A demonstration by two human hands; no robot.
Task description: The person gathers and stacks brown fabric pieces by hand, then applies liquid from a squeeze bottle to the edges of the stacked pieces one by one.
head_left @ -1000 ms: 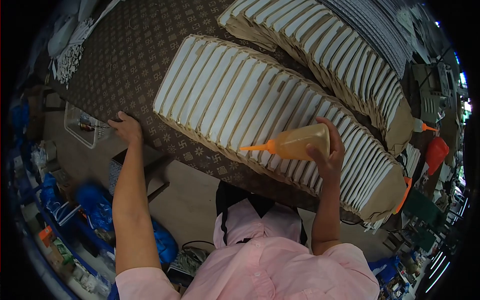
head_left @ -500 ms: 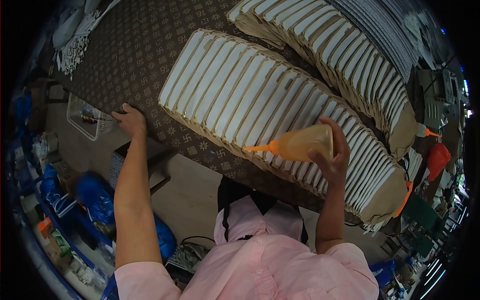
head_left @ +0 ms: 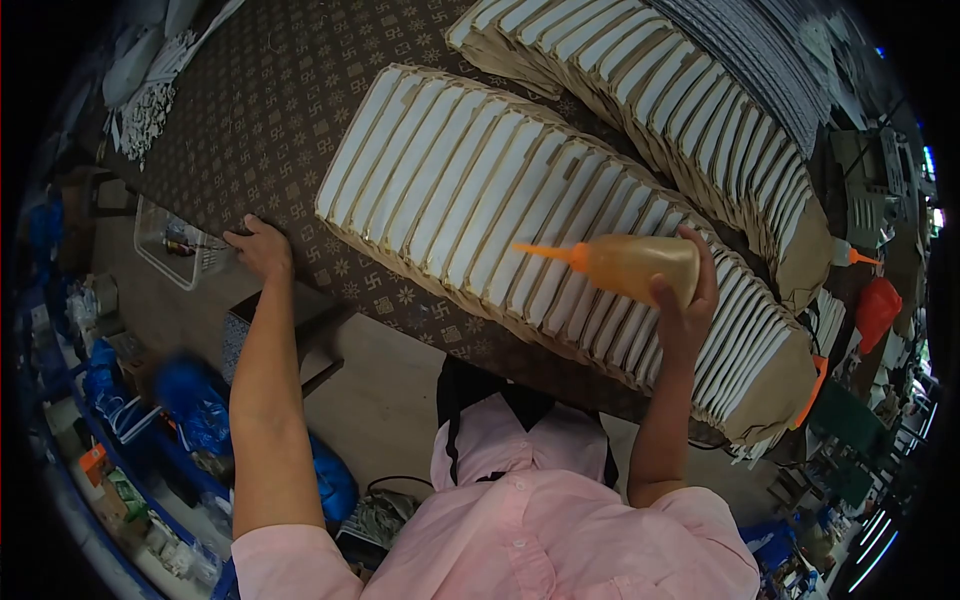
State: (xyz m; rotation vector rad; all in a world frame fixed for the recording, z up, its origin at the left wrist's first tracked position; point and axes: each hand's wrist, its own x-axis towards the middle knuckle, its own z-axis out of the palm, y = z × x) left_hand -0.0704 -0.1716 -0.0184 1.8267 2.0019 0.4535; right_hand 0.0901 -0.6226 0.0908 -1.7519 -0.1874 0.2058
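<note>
My right hand (head_left: 690, 290) is wrapped round a clear squeeze bottle (head_left: 640, 268) of amber liquid. The bottle lies nearly level, its orange nozzle pointing left over a long row of overlapping brown paper pieces with white strips (head_left: 480, 190). Whether the nozzle tip touches a strip, I cannot tell. My left hand (head_left: 263, 248) rests at the edge of the patterned brown table cover (head_left: 290, 130), left of the row, fingers apart and holding nothing. A second row of the same papers (head_left: 640, 80) runs behind the first.
A white plastic basket (head_left: 165, 245) is below the table's left edge. At the right are another orange-tipped bottle (head_left: 850, 253) and a red object (head_left: 878, 312). White sticks (head_left: 148, 115) lie at the back left. Blue bags (head_left: 200, 410) are at the lower left.
My right hand has moved the bottle to the right and slightly up, taking its nozzle from the row's near edge to over the white strips. My left hand has hardly moved.
</note>
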